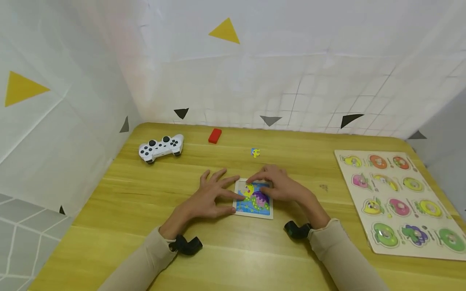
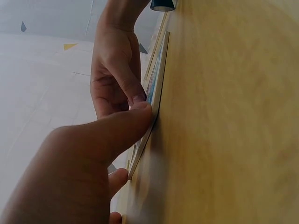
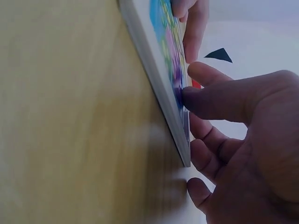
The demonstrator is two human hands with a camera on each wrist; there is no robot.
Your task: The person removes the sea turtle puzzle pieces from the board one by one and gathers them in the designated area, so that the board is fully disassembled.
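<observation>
A small jigsaw puzzle (image 1: 253,209) in a white frame lies on the table, with a purple-and-yellow creature on a blue ground. A pale bare patch shows near its top left. My left hand (image 1: 210,198) is spread at the puzzle's left side, thumb at the frame edge and index finger reaching onto the picture. From the upper right, my right hand (image 1: 282,186) bends over the puzzle; its thumb (image 3: 210,100) presses on the purple part and the index finger reaches toward the top left. A yellow-and-blue puzzle piece (image 1: 255,152) lies loose beyond the frame.
A white game controller (image 1: 161,148) sits at the back left, with a red block (image 1: 214,136) to its right. On the right lies a wooden fruit puzzle board (image 1: 393,190) with several knobbed pieces. White sheeting (image 1: 255,81) rises behind the table.
</observation>
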